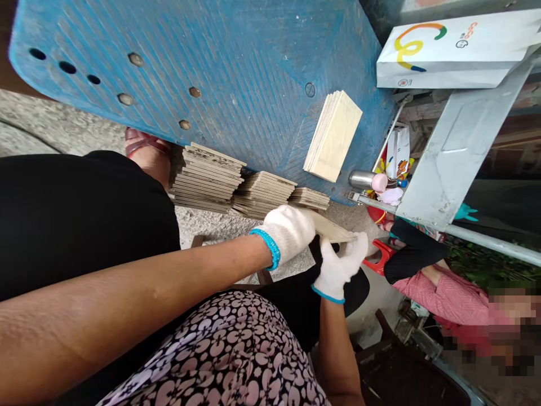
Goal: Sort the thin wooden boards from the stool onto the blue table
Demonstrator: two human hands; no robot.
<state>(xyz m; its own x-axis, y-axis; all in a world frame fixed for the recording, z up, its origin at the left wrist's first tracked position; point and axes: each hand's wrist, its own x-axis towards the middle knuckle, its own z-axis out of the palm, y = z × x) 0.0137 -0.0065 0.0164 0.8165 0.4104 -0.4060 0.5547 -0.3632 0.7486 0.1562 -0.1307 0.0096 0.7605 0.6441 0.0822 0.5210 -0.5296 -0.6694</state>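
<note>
Both my hands wear white knit gloves with blue cuffs. My left hand [289,230] is closed over the near end of a thin wooden board [332,228]. My right hand [340,264] grips the same board from below at its far end. The board is held just in front of three stacks of similar thin boards [209,177] that lie on the ground at the edge of a blue work surface [220,67]. A neat pile of pale boards [333,135] rests on that blue surface.
A white paper bag [448,51] sits at the top right above a grey metal panel [452,152]. A steel bottle [363,180] and a red stool [378,260] lie nearby. Another person in pink clothing [443,293] sits at the right.
</note>
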